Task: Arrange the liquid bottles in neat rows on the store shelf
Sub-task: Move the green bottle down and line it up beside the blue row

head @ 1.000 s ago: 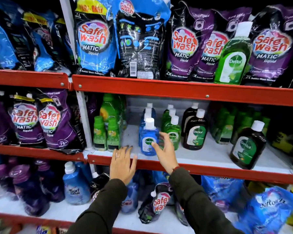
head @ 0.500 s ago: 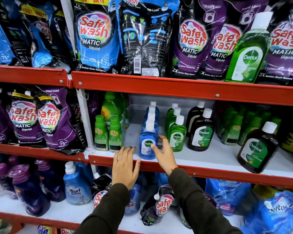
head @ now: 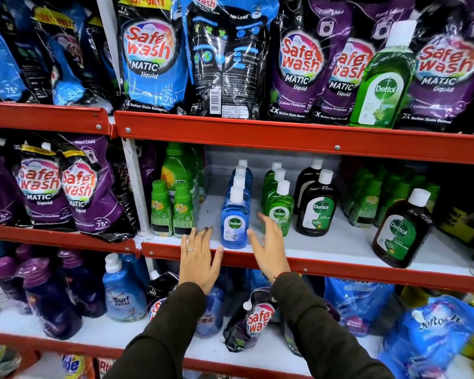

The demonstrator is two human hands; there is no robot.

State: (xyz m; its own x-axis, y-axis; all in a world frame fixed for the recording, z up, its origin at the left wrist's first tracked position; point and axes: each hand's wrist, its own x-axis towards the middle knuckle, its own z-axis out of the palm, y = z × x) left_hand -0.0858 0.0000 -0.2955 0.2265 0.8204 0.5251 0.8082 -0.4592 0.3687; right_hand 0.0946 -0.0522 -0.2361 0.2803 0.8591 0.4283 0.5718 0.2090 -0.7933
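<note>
The front blue Dettol bottle (head: 235, 218) stands upright at the lip of the middle shelf (head: 326, 248), centre of the frame, heading a file of blue bottles that runs straight back. Its long axis is vertical, label toward me. My hands flank it: my left hand (head: 199, 259) lies flat and spread on the red shelf edge just left of its base, holding nothing; my right hand (head: 268, 247) hovers open just right of it, fingers loose and a little blurred, also empty. The right looks marginally nearer the bottle. Further right stand the green Dettol row (head: 278, 203), then the brown Dettol bottles (head: 316, 203), and one brown bottle (head: 401, 228) alone, tilted, well apart.
</note>
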